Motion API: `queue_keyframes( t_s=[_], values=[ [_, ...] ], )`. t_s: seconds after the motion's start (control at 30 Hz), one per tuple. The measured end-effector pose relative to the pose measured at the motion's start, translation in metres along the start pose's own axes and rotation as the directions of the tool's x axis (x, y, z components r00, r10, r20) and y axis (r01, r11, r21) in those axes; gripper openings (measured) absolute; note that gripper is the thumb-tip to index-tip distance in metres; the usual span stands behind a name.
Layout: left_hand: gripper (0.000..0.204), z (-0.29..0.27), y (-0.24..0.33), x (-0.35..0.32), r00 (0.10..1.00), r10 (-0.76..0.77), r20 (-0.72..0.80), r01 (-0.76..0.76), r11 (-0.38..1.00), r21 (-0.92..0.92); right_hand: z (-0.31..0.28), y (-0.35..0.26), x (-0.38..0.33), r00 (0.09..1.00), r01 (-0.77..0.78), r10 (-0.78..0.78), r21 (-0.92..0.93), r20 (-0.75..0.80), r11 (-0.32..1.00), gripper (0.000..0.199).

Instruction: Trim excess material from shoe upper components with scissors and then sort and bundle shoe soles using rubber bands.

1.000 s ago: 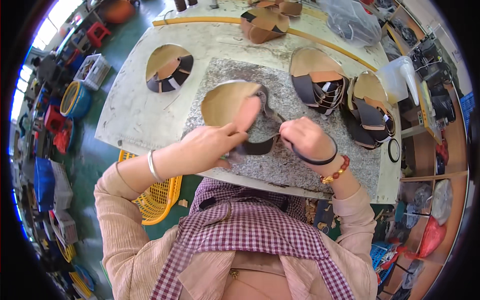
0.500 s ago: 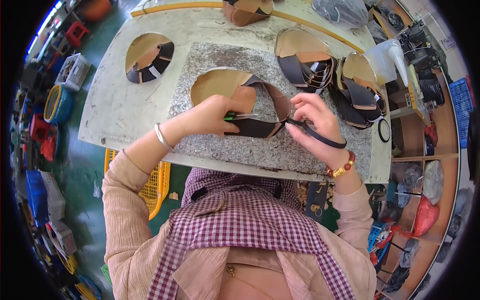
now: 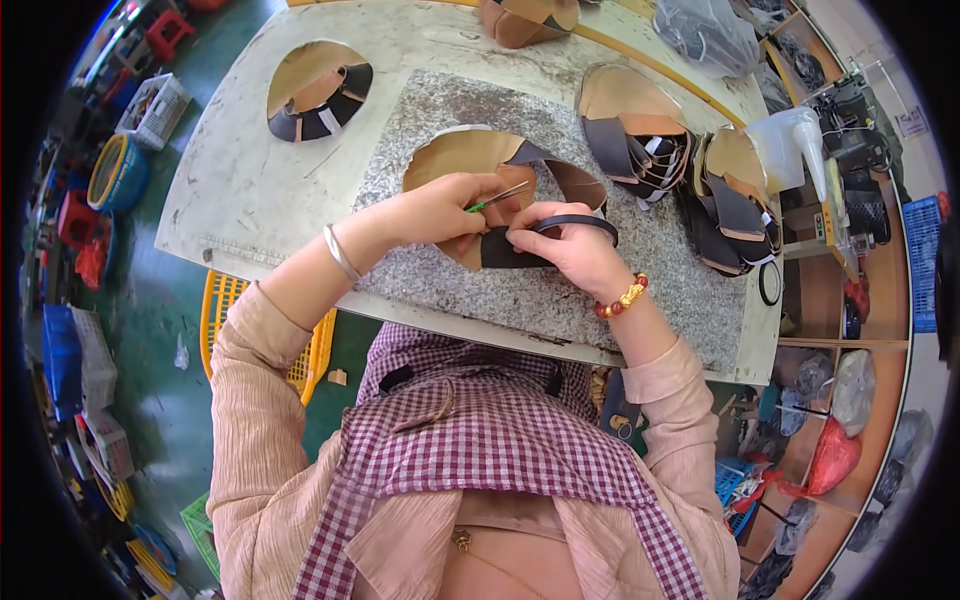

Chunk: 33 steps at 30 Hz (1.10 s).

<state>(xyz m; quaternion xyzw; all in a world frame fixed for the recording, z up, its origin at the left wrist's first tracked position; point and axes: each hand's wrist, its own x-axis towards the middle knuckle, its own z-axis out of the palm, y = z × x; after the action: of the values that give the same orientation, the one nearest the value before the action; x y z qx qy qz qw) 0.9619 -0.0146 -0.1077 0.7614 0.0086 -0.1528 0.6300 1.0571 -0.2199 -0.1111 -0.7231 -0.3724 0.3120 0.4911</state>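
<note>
A tan and black leather shoe upper (image 3: 450, 156) lies on the speckled grey slab (image 3: 420, 290) in front of me. My left hand (image 3: 440, 208) is closed on its near edge. A slim pointed metal tool with a green handle (image 3: 498, 197) sticks out of the same hand; its exact kind is hard to tell. Close beside, my right hand (image 3: 572, 246) pinches the upper's black near band. A narrow black strip (image 3: 592, 218) loops over the back of my right hand; its end is hidden by the fingers.
Another upper (image 3: 318, 90) lies at the far left of the table (image 3: 235, 190). Stacked uppers (image 3: 630, 95) and a further pile (image 3: 735, 165) stand right of the slab. A plastic bag (image 3: 705, 35) sits at the back right. Below the table's left edge is a yellow basket (image 3: 318, 350).
My right hand has moved left along the upper's near band, close to my left hand. The tool's tip now points more upward. The view has shifted slightly.
</note>
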Motion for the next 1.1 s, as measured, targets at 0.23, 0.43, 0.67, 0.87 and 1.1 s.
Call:
queue_keyframes(
  t_s=[0.23,0.43,0.67,0.87,1.1],
  values=[
    [0.052,0.003,0.001,0.0,1.0,0.01,0.001,-0.01,0.999,-0.034,0.01,-0.003,0.0,0.998,-0.05,0.036,-0.295,-0.053,0.954,0.017],
    [0.045,0.012,-0.008,0.002,0.995,0.046,-0.084,-0.057,0.989,-0.134,0.013,-0.017,-0.015,0.84,0.159,-0.505,-0.799,-0.199,0.58,0.017],
    [0.024,0.01,-0.009,0.005,0.995,0.1,-0.017,-0.099,0.994,0.035,-0.013,-0.017,-0.042,0.922,0.203,-0.336,-0.502,-0.19,0.841,0.009],
    [0.019,0.017,-0.001,0.004,0.996,0.021,-0.091,-0.012,0.995,0.101,-0.011,0.0,-0.035,0.862,0.207,-0.441,-0.621,-0.25,0.756,0.007],
    [0.023,0.017,-0.011,0.004,0.992,0.103,-0.078,-0.089,0.982,0.166,-0.007,0.01,-0.032,0.812,0.257,-0.532,-0.672,-0.239,0.694,0.006]
  ],
)
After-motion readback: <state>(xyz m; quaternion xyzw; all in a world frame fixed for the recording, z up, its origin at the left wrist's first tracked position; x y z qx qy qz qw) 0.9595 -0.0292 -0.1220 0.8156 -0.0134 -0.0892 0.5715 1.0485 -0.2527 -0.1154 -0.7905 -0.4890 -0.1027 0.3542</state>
